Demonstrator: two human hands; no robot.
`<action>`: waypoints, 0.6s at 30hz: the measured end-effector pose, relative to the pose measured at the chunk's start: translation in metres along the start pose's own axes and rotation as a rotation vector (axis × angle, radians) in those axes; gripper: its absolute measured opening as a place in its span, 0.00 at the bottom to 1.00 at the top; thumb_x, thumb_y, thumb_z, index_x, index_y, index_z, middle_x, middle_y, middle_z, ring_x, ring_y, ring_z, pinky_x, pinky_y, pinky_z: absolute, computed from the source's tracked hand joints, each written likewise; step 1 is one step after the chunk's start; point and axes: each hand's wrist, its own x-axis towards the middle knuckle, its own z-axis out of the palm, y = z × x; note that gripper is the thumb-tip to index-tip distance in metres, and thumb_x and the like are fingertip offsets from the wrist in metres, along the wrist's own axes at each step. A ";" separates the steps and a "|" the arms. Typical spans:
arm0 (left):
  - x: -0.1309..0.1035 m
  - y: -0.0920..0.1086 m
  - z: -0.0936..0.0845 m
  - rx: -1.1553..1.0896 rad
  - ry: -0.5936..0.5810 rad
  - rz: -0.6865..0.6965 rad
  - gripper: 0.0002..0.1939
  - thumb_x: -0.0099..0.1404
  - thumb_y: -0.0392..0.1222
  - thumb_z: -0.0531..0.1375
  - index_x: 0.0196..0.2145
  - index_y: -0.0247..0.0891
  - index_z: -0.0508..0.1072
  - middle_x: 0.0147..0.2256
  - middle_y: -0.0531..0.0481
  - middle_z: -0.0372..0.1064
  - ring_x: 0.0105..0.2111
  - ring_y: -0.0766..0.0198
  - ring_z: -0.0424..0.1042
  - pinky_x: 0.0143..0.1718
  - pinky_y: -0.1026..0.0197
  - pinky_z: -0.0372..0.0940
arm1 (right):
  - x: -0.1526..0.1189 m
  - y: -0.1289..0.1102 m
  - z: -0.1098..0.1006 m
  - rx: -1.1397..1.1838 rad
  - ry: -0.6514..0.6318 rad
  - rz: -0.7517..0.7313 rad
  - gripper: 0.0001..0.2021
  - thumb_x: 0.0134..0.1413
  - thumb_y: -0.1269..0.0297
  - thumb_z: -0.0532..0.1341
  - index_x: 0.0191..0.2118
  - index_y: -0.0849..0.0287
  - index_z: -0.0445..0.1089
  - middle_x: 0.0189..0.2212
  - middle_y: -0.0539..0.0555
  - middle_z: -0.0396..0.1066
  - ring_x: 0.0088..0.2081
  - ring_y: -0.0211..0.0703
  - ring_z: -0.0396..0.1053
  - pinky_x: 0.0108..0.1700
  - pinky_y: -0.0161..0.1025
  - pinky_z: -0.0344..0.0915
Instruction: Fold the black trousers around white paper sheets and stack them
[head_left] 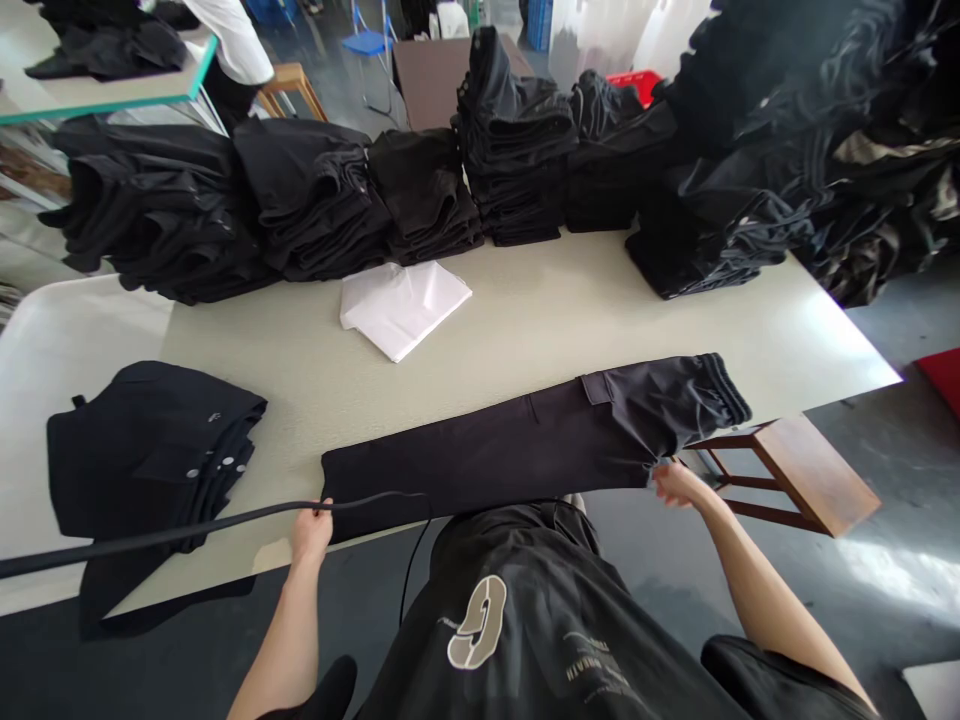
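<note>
Bright, cool, wide-angle view. The strongest reflections sit at the right: white glare streaks the grey floor [892, 575], and a pale sheen washes the right corner of the table [540, 320]. Soft highlights pick out creases near the waistband of the dark trousers [480, 450]. Stacked black garments [307, 200] sink into shadow. Haze veils the upper right; shapes stretch toward the edges.

Matt cloth trousers [487, 455], smooth tabletop [555, 335]
</note>
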 end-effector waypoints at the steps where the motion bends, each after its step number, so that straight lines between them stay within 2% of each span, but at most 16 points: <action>1: 0.001 -0.001 0.001 -0.006 0.026 -0.006 0.13 0.68 0.46 0.53 0.37 0.39 0.75 0.41 0.35 0.79 0.48 0.44 0.77 0.47 0.52 0.70 | 0.004 -0.001 -0.009 0.010 0.073 -0.031 0.13 0.59 0.68 0.57 0.46 0.58 0.76 0.38 0.62 0.80 0.40 0.52 0.79 0.45 0.45 0.72; 4: 0.002 -0.001 0.004 0.056 0.060 -0.051 0.13 0.69 0.44 0.52 0.41 0.39 0.75 0.41 0.36 0.78 0.47 0.44 0.77 0.47 0.50 0.70 | 0.018 -0.017 -0.020 0.042 0.373 -0.242 0.22 0.66 0.62 0.51 0.62 0.58 0.67 0.58 0.64 0.73 0.58 0.52 0.71 0.59 0.46 0.66; 6: -0.001 0.001 0.007 0.128 0.068 -0.070 0.15 0.69 0.45 0.51 0.44 0.39 0.74 0.39 0.36 0.78 0.44 0.42 0.77 0.44 0.48 0.70 | 0.029 -0.031 -0.013 0.019 0.467 -0.345 0.28 0.66 0.57 0.53 0.68 0.60 0.60 0.66 0.66 0.64 0.65 0.56 0.63 0.64 0.50 0.62; 9: -0.006 0.001 0.012 0.205 0.085 -0.037 0.20 0.73 0.49 0.47 0.51 0.39 0.72 0.36 0.34 0.77 0.41 0.40 0.78 0.41 0.47 0.70 | 0.045 -0.044 0.003 -0.050 0.434 -0.290 0.35 0.64 0.51 0.56 0.71 0.61 0.54 0.72 0.68 0.52 0.71 0.62 0.52 0.66 0.59 0.57; 11: -0.009 0.000 0.014 0.243 0.101 -0.018 0.22 0.74 0.50 0.44 0.52 0.38 0.72 0.35 0.34 0.77 0.41 0.40 0.78 0.42 0.47 0.70 | 0.053 -0.045 0.009 -0.071 0.431 -0.244 0.36 0.64 0.51 0.55 0.72 0.61 0.51 0.73 0.68 0.47 0.72 0.62 0.47 0.66 0.62 0.55; 15: -0.006 0.006 0.008 0.219 0.116 -0.033 0.20 0.73 0.50 0.47 0.49 0.37 0.73 0.37 0.33 0.77 0.42 0.40 0.79 0.42 0.46 0.70 | 0.057 -0.044 0.007 -0.128 0.435 -0.218 0.36 0.61 0.57 0.55 0.72 0.64 0.51 0.72 0.70 0.49 0.71 0.64 0.48 0.65 0.64 0.55; 18: 0.003 0.016 -0.004 0.133 0.088 0.051 0.15 0.69 0.47 0.53 0.40 0.36 0.75 0.41 0.31 0.78 0.47 0.40 0.77 0.47 0.47 0.71 | 0.053 -0.056 0.006 -0.199 0.533 -0.285 0.33 0.60 0.62 0.54 0.69 0.66 0.56 0.69 0.72 0.54 0.68 0.64 0.52 0.65 0.63 0.55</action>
